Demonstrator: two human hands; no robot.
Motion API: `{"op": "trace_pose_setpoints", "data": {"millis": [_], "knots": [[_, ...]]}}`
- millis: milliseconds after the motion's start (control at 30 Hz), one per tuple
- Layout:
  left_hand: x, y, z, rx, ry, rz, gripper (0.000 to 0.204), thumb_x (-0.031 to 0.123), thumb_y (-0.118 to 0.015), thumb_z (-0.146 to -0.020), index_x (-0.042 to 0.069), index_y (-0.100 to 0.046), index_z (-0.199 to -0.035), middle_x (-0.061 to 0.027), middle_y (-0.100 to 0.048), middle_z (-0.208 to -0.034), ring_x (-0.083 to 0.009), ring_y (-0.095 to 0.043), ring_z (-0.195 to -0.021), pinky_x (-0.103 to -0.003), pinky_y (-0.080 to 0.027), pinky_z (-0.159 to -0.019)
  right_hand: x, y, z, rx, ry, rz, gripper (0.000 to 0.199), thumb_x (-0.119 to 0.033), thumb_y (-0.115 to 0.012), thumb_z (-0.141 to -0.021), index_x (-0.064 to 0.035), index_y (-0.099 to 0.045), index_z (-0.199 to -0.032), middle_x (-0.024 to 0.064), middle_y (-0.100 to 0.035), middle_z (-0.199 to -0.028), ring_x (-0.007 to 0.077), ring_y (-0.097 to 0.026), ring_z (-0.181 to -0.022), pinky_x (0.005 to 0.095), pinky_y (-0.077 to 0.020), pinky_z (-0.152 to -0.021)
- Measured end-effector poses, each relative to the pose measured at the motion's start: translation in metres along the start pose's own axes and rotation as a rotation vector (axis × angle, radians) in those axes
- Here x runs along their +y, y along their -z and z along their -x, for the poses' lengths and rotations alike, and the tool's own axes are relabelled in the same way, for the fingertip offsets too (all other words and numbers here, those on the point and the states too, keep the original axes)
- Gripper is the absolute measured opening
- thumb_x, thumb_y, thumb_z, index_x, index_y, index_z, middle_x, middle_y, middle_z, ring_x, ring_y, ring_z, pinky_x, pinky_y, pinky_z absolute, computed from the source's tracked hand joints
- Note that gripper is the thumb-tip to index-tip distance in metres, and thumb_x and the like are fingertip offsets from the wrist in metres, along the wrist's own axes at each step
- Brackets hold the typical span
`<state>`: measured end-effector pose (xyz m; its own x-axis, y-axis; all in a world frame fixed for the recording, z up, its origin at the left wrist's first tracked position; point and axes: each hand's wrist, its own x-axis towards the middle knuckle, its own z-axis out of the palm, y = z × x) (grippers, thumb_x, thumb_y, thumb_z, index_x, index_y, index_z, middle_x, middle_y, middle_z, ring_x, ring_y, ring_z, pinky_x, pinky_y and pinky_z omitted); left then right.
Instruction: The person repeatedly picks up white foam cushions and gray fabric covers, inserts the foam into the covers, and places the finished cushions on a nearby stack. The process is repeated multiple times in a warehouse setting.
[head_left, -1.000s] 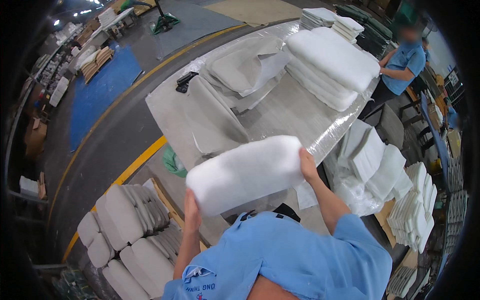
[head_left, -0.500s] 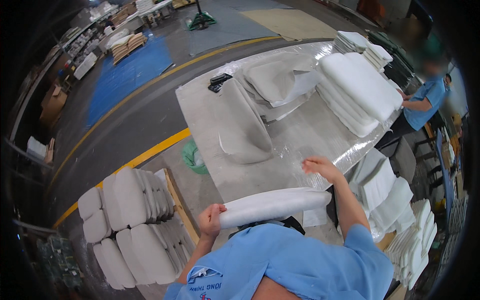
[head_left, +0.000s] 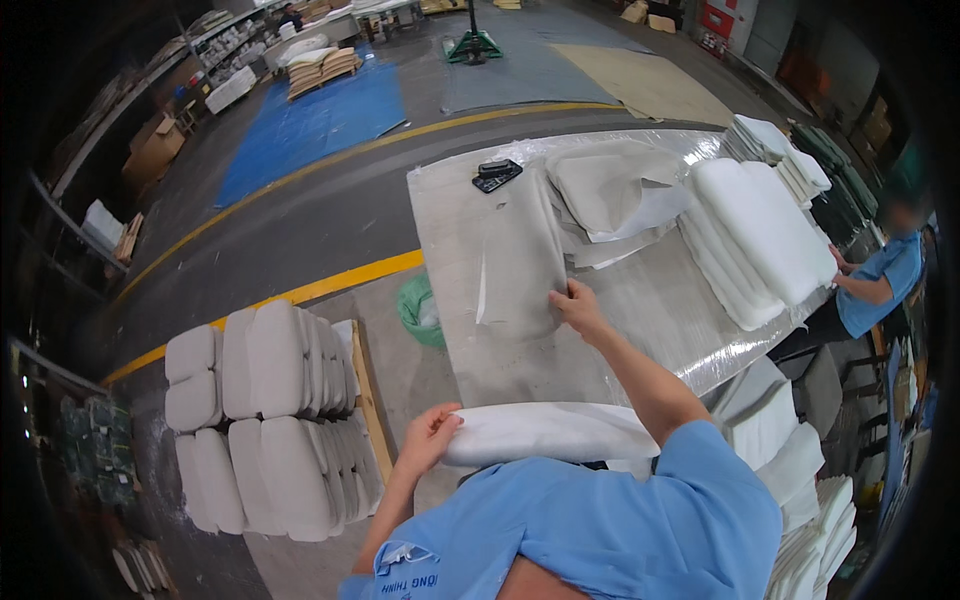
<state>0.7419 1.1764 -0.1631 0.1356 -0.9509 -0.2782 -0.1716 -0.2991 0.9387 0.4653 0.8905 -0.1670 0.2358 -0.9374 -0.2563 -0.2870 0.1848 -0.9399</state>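
A white padded cushion (head_left: 545, 432) lies across in front of my body, along the near edge of the table. My left hand (head_left: 430, 438) is closed on the left end of this cushion, with thumb and fingers at its upper corner. My right hand (head_left: 582, 310) reaches forward over the table and pinches the right edge of a grey fabric cover (head_left: 522, 262). The cover lies flat on the table with a thin white strip along its left side. My right forearm passes over the right end of the cushion.
More grey covers (head_left: 610, 190) lie behind, next to a black tool (head_left: 496, 175). White cushions (head_left: 765, 230) are stacked at the right, where a co-worker in blue (head_left: 880, 285) stands. Grey cushions (head_left: 265, 370) fill a pallet at the left, near a green bag (head_left: 420, 310).
My right hand has moved forward and left from the air onto the grey cover's edge and closed on it. My left hand stays at the cushion's end. The view has shifted.
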Motion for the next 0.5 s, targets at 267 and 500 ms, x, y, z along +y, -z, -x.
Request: {"op": "trace_pose_setpoints", "data": {"millis": [267,500], "knots": [[0.061,-0.041,-0.076,0.043,-0.43,-0.331,0.044,0.017,-0.066,-0.098,0.004,-0.061,-0.14,-0.0167,-0.07,-0.123,-0.0301,-0.069,-0.103,-0.039,-0.055,-0.089,-0.029,0.047,0.089,-0.168,0.108,-0.419,0.028,-0.018,-0.068,-0.103,-0.0003,-0.065,-0.124,0.0033,-0.072,-0.11,0.0097,-0.066,-0.098,0.0288,-0.0528,-0.09],[0.044,-0.085,-0.162,-0.194,0.36,0.174,0.053,0.019,-0.06,-0.102,0.004,-0.049,-0.152,-0.0099,-0.067,-0.126,-0.0221,-0.069,-0.092,-0.035,-0.056,-0.081,-0.039,0.058,0.137,-0.171,-0.003,-0.652,0.03,-0.021,-0.065,-0.104,-0.0035,-0.064,-0.128,0.0031,-0.072,-0.113,0.0111,-0.069,-0.1,0.0296,-0.0558,-0.09]]}}
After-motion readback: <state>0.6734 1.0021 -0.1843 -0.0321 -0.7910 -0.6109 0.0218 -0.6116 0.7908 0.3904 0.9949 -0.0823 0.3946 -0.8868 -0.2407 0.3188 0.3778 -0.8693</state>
